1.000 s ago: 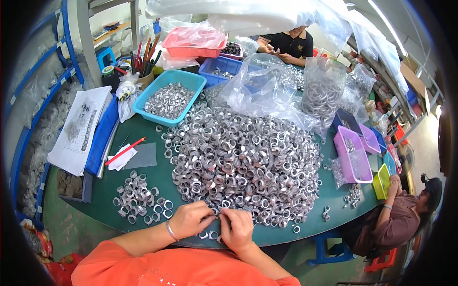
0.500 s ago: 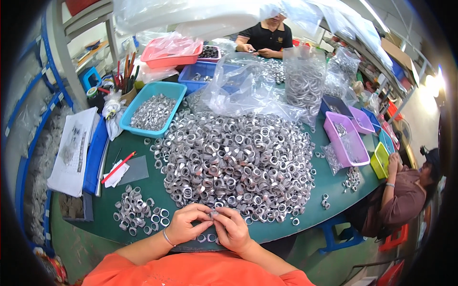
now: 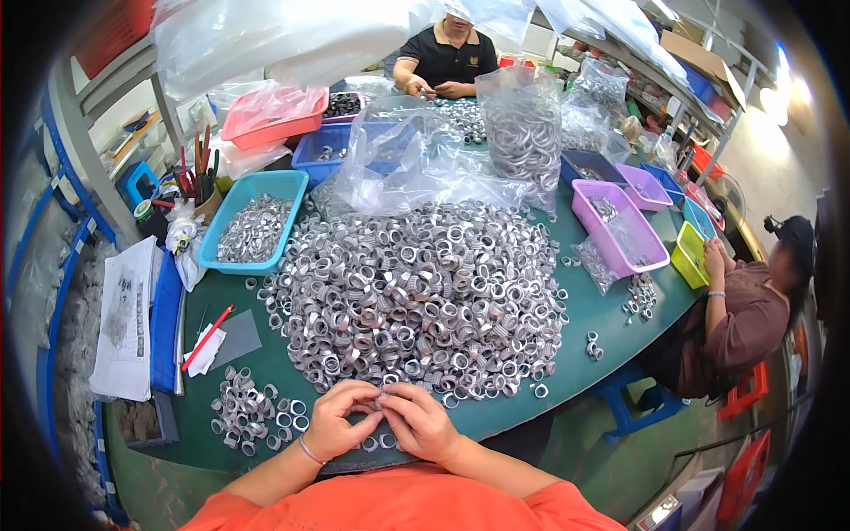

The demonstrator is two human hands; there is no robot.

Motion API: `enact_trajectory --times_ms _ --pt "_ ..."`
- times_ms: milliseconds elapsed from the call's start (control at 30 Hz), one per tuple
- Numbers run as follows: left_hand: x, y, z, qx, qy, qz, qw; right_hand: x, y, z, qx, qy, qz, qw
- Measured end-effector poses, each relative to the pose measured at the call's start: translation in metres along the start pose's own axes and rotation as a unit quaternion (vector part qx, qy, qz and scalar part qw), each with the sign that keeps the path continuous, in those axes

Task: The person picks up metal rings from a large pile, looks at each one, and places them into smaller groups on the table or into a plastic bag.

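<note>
Clearly we pinch one small metal ring (image 3: 379,404) between left hand (image 3: 336,425) and right hand (image 3: 421,423), both fingers closed on it, just below the big ring pile (image 3: 416,301); it could slip and vanish among the loose rings.

ring heap (image 3: 416,301) mid-table | tray of rings (image 3: 252,226) behind-left | small ring pile (image 3: 252,411) front-left | hands front of heap

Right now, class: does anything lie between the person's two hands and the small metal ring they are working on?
Nothing visible does. The left hand and right hand meet fingertip to fingertip on the ring, just in front of the big pile of rings.
</note>
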State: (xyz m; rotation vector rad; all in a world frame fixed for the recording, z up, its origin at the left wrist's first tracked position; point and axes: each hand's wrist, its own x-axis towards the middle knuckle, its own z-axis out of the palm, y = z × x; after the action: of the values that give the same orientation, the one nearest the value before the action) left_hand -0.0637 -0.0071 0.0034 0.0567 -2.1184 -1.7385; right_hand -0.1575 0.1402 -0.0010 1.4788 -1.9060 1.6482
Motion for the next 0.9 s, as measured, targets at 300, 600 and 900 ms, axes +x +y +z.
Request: enact_trajectory --times_ms 300,600,900 --pt "0.006 -0.018 0.007 -0.017 0.009 -0.011 1.000 -0.011 0.014 -0.003 0.018 0.018 -0.012 1.000" --pt "0.003 -0.040 -0.018 0.034 -0.018 0.007 0.999 -0.015 0.024 0.018 0.057 0.011 -0.079 0.995" --pt "-0.002 -0.042 -0.021 -0.014 -0.003 -0.020 1.000 -0.008 0.020 0.019 0.036 0.005 -0.082 0.996"
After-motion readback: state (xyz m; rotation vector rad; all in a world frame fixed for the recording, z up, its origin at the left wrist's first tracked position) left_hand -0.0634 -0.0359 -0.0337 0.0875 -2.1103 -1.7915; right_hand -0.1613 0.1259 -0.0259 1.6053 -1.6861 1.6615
